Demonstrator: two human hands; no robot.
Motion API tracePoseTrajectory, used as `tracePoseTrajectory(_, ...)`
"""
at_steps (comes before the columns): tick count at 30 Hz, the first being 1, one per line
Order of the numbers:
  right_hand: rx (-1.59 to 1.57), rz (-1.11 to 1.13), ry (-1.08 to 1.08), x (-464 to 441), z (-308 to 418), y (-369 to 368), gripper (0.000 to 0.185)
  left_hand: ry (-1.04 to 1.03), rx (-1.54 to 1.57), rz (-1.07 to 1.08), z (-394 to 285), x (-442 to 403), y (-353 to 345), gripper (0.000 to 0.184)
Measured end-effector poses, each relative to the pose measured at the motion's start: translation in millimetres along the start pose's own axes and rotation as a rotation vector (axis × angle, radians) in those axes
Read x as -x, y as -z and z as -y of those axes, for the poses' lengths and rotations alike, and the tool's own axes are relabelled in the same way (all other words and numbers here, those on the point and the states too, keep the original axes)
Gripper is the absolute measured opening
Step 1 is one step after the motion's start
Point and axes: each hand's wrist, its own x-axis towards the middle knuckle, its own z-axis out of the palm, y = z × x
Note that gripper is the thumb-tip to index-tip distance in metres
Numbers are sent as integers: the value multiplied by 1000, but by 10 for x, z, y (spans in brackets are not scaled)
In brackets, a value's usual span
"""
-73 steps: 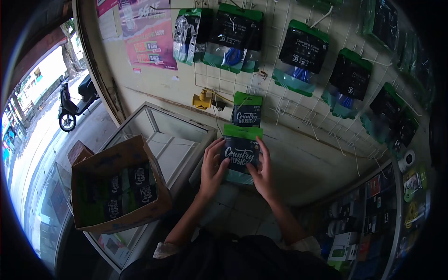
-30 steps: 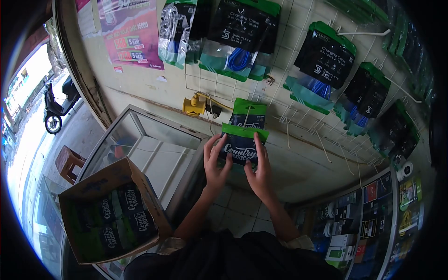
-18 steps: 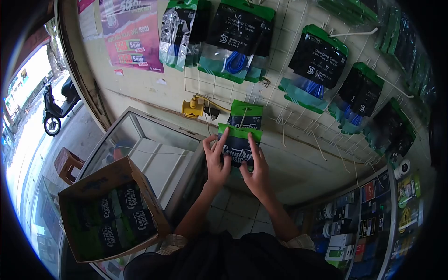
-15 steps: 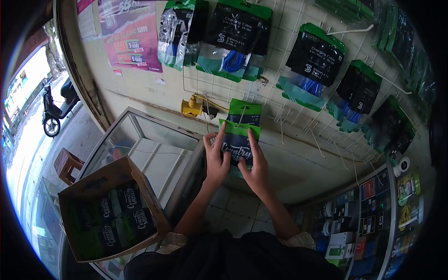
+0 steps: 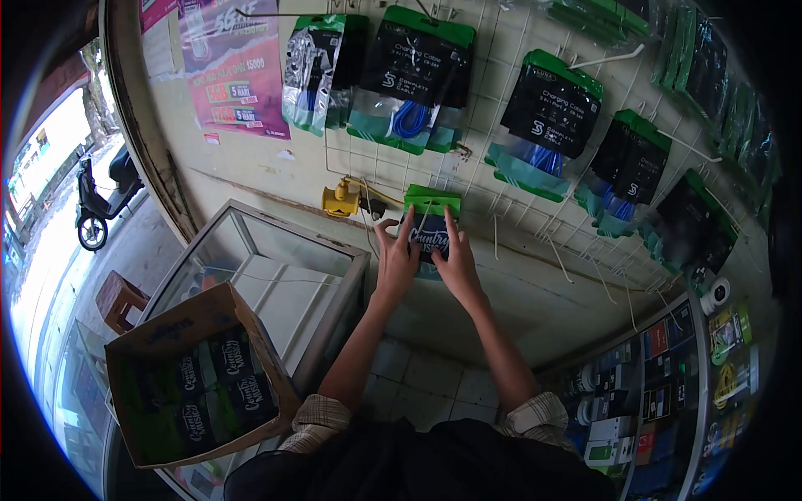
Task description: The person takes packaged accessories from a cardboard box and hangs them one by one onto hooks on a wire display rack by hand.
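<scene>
A green and black packet [image 5: 432, 237] lettered "Country Music" is held upright at the wall grid, on a thin metal hook. My left hand [image 5: 396, 265] grips its left edge, index finger stretched up and thumb on the front. On the opposite edge, my right hand [image 5: 456, 267] grips it in the same way. Behind its top shows the green header of another packet [image 5: 424, 190], mostly hidden. At lower left, a cardboard box [image 5: 266, 351] contains several similar packets [image 5: 234, 355].
Charging cable packs [image 5: 413, 75] hang above on the wire grid [image 5: 493, 92], with bare hooks [image 5: 561, 259] jutting out at right. A glass display case [image 5: 359, 271] stands left of my arms. A yellow plug adapter [image 5: 340, 200] is by the wall. Shelves [image 5: 647, 392] hold boxed goods at lower right.
Both hands have moved forward and up with the packet, closer to the wall. It now covers most of the packet behind it. The box has stayed put.
</scene>
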Motion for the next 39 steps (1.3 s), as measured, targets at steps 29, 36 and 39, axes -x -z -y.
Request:
tracePoseTrajectory(29,-496,791,728,1109,3050,-1020,49,351,-589,-251,-1401,1650,3882,38)
tracePoseTrajectory(36,104,1350,803,1379,3222,-2019,88,716,-847,204,-665,2283,4679,40)
tracePoseTrajectory(39,296,1471,791,1406,3269,-2279,101,797,-820,423,-580,2265,4721,56)
